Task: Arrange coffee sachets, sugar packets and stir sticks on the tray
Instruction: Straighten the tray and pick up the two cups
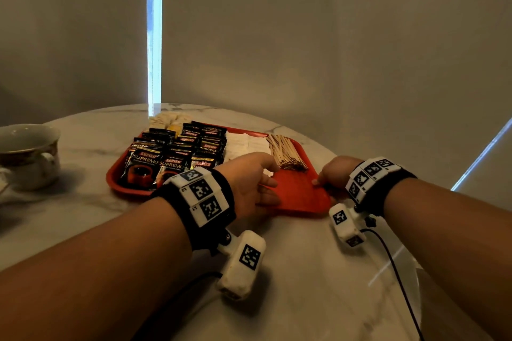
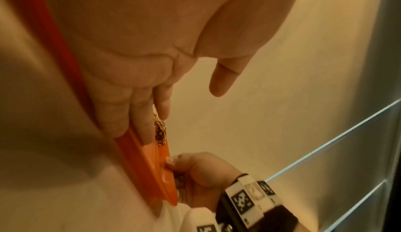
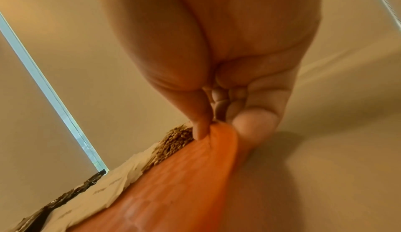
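A red tray (image 1: 299, 199) lies on the marble table. On it, black coffee sachets (image 1: 171, 152) fill the left, white sugar packets (image 1: 243, 144) the middle, and a bundle of wooden stir sticks (image 1: 285, 151) the right. My left hand (image 1: 274, 183) lies over the tray's near edge, fingers straight and resting on the red surface just in front of the sticks; the left wrist view shows the same flat fingers (image 2: 141, 119). My right hand (image 1: 318, 181) pinches the tray's right rim between thumb and forefinger (image 3: 217, 125), beside the stick ends (image 3: 173, 141).
A white teacup (image 1: 30, 155) stands at the table's left edge. Pale packets (image 1: 166, 119) lie on the table behind the tray's far left corner. The round table's edge curves close behind the tray, with walls beyond. A black cable (image 1: 399, 271) trails over the table near my right wrist.
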A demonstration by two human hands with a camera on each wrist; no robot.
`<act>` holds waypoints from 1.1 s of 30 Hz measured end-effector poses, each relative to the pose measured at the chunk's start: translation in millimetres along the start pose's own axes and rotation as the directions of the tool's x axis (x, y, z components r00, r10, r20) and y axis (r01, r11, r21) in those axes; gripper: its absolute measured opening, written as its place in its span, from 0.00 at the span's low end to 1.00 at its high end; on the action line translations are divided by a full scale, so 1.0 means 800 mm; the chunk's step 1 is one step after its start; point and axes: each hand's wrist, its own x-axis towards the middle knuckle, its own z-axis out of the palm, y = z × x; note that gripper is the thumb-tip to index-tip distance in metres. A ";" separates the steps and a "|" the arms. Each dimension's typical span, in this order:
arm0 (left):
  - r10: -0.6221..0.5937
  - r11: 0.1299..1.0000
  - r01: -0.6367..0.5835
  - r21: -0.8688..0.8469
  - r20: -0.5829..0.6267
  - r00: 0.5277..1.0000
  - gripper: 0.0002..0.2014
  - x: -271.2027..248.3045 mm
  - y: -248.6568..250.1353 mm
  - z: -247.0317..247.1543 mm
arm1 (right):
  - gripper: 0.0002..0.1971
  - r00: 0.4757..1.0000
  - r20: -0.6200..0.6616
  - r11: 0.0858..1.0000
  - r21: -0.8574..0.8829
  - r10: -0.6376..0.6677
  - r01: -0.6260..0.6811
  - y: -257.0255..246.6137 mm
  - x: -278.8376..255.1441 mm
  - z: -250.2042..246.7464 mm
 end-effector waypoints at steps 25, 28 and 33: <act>0.062 0.989 -0.118 -0.085 -0.486 0.872 0.13 0.004 0.047 -0.183 | 0.15 0.930 0.251 0.772 0.633 -0.268 0.051 -0.151 0.102 0.102; -0.007 0.991 -0.045 -0.122 -0.396 0.918 0.18 -0.001 0.046 -0.188 | 0.16 0.925 0.251 0.695 0.719 -0.286 0.020 -0.146 0.109 0.109; 0.026 0.983 -0.103 -0.154 -0.436 0.900 0.21 0.008 0.042 -0.189 | 0.08 0.920 0.229 0.800 0.586 -0.319 0.132 -0.142 0.097 0.104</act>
